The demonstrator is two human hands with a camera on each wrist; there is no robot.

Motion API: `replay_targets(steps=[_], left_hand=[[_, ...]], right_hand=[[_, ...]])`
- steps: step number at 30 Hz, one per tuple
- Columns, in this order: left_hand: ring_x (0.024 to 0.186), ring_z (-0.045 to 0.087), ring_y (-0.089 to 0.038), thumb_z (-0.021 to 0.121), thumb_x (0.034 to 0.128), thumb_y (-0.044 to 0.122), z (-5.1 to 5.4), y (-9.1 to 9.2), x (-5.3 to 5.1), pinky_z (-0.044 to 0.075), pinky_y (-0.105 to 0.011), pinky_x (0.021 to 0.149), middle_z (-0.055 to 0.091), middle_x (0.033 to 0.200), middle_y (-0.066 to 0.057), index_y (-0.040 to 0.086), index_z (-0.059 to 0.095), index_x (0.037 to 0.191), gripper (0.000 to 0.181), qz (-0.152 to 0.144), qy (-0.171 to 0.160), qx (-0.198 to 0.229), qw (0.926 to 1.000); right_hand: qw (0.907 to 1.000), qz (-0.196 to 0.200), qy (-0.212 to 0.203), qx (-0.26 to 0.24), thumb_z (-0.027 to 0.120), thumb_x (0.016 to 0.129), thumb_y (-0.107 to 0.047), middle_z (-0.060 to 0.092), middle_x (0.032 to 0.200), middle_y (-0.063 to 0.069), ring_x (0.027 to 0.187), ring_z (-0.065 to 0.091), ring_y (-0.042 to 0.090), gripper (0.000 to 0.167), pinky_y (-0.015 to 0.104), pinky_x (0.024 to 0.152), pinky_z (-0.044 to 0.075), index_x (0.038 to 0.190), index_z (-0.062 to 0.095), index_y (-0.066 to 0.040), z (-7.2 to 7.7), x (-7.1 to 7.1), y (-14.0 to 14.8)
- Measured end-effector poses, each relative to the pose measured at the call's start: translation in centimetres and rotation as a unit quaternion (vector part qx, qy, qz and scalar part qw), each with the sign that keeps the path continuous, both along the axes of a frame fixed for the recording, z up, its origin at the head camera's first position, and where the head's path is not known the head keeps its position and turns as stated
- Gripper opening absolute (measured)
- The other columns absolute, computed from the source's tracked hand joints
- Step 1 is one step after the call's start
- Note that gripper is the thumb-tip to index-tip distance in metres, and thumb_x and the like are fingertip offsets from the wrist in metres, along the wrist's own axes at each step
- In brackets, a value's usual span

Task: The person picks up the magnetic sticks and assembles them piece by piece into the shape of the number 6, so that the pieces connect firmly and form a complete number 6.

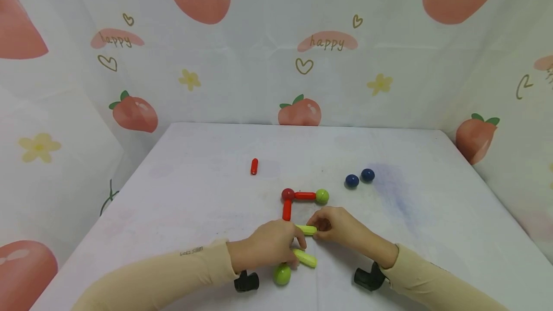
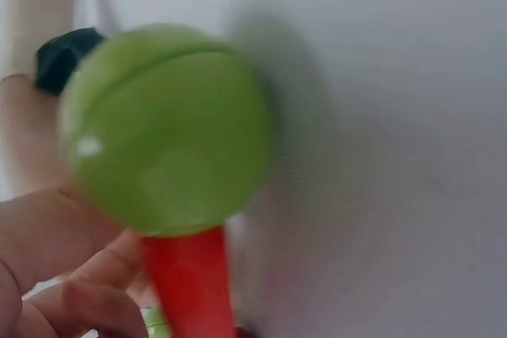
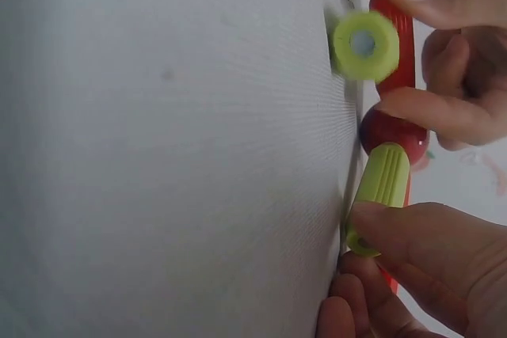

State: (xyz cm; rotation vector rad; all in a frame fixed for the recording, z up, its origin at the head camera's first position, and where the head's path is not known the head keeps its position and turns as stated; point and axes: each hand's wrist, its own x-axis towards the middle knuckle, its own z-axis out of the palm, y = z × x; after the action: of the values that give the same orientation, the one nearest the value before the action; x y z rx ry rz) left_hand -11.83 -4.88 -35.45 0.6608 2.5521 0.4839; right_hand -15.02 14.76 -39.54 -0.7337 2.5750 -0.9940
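A person's right hand [image 1: 339, 224] pinches a yellow-green rod [image 3: 384, 176] at a dark red ball [image 3: 375, 129].
The left hand [image 1: 273, 244] grips a red rod [image 3: 405, 49] between that ball and a green ball [image 1: 282, 274]; another yellow-green rod [image 1: 306, 258] shows beside its fingers.

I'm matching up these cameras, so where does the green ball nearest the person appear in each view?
Head: the green ball sits low in the picture, just right of centre.
Left wrist: it shows large, left of centre and above a red stick.
Right wrist: it is at the top edge, right of centre, partly cut off.
Shared landmark: the left hand, close to the ball in all three.
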Motion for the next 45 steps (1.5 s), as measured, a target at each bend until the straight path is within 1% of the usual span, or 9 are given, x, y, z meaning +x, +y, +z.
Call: replay_targets(steps=[3, 5, 7, 11, 14, 20, 24, 38, 45], left_hand=[[0.057, 0.046, -0.004, 0.081, 0.0705, 0.020, 0.5, -0.5, -0.6, 0.037, -0.018, 0.053, 0.057, 0.068, 0.010, 0.023, 0.071, 0.092, 0.023, 0.026, -0.028, 0.060, 0.9974], [0.055, 0.044, -0.007, 0.079, 0.0726, 0.018, 0.9, -0.9, -1.3, 0.035, -0.019, 0.050, 0.052, 0.064, 0.007, 0.020, 0.070, 0.093, 0.022, 0.050, -0.034, 0.103, 0.9929], [0.055, 0.045, -0.009, 0.078, 0.0745, 0.017, 1.2, -1.5, -2.0, 0.035, -0.019, 0.050, 0.051, 0.064, 0.004, 0.017, 0.069, 0.096, 0.023, 0.073, -0.029, 0.134, 0.9878], [0.070, 0.052, -0.013, 0.077, 0.0761, 0.019, 1.3, -2.5, -3.1, 0.043, -0.024, 0.056, 0.056, 0.079, 0.000, 0.016, 0.067, 0.101, 0.027, 0.114, -0.023, 0.152, 0.9815], [0.079, 0.054, -0.016, 0.076, 0.0768, 0.020, 0.8, -3.0, -3.5, 0.046, -0.027, 0.061, 0.058, 0.088, -0.002, 0.017, 0.067, 0.100, 0.026, 0.126, -0.037, 0.147, 0.9803], [0.077, 0.054, -0.015, 0.076, 0.0765, 0.018, -0.7, -3.4, -3.7, 0.045, -0.026, 0.061, 0.060, 0.086, -0.001, 0.019, 0.067, 0.093, 0.019, 0.129, -0.071, 0.146, 0.9782], [0.074, 0.055, -0.015, 0.076, 0.0767, 0.016, -1.1, -3.4, -3.6, 0.046, -0.026, 0.061, 0.061, 0.084, 0.000, 0.019, 0.068, 0.090, 0.016, 0.129, -0.080, 0.153, 0.9764], [0.074, 0.054, -0.015, 0.077, 0.0758, 0.016, -1.3, -3.4, -3.9, 0.045, -0.025, 0.061, 0.060, 0.081, 0.000, 0.018, 0.070, 0.091, 0.017, 0.119, -0.079, 0.155, 0.9776], [0.074, 0.054, -0.015, 0.077, 0.0755, 0.016, -1.2, -3.5, -4.0, 0.045, -0.025, 0.060, 0.060, 0.080, 0.000, 0.018, 0.070, 0.092, 0.018, 0.115, -0.076, 0.155, 0.9781]], right_hand=[[1.0000, 0.003, 0.004, 0.002, 0.074, 0.076, -0.007, 0.066, 0.080, -0.005, 0.071, 0.055, 0.002, 0.017, 0.016, 0.064, 0.047, 0.093, 0.070, -0.011, 0.0, 0.0, 0.0], [1.0000, 0.002, 0.001, 0.002, 0.074, 0.077, -0.007, 0.066, 0.081, -0.005, 0.071, 0.055, 0.002, 0.017, 0.015, 0.065, 0.048, 0.093, 0.070, -0.011, 0.0, 0.0, -0.1], [1.0000, 0.000, -0.002, 0.002, 0.073, 0.077, -0.008, 0.066, 0.081, -0.005, 0.072, 0.055, 0.002, 0.017, 0.015, 0.066, 0.048, 0.094, 0.070, -0.011, 0.1, 0.0, -0.1], [0.9999, -0.005, -0.011, 0.003, 0.073, 0.077, -0.008, 0.066, 0.083, -0.006, 0.073, 0.055, 0.004, 0.017, 0.015, 0.066, 0.048, 0.094, 0.070, -0.011, 0.1, -0.1, -0.1], [0.9999, -0.007, -0.009, 0.007, 0.073, 0.077, -0.008, 0.066, 0.083, -0.006, 0.073, 0.055, 0.004, 0.017, 0.016, 0.066, 0.047, 0.093, 0.070, -0.011, 0.0, -0.1, -0.1], [0.9999, -0.010, -0.007, 0.011, 0.073, 0.077, -0.008, 0.064, 0.079, -0.007, 0.072, 0.054, 0.005, 0.017, 0.017, 0.065, 0.046, 0.093, 0.070, -0.012, -0.1, -0.1, -0.2], [0.9998, -0.012, -0.009, 0.013, 0.074, 0.077, -0.009, 0.064, 0.079, -0.007, 0.072, 0.054, 0.006, 0.017, 0.017, 0.064, 0.046, 0.093, 0.070, -0.012, -0.1, -0.1, -0.2], [0.9997, -0.012, -0.014, 0.014, 0.074, 0.077, -0.010, 0.065, 0.082, -0.006, 0.074, 0.055, 0.006, 0.020, 0.017, 0.066, 0.047, 0.097, 0.070, -0.012, 0.1, -0.1, -0.2], [0.9989, -0.046, 0.005, 0.003, 0.076, 0.076, -0.013, 0.063, 0.093, -0.001, 0.085, 0.058, 0.011, 0.035, 0.021, 0.072, 0.050, 0.108, 0.062, -0.011, 0.8, 0.5, -0.4]])
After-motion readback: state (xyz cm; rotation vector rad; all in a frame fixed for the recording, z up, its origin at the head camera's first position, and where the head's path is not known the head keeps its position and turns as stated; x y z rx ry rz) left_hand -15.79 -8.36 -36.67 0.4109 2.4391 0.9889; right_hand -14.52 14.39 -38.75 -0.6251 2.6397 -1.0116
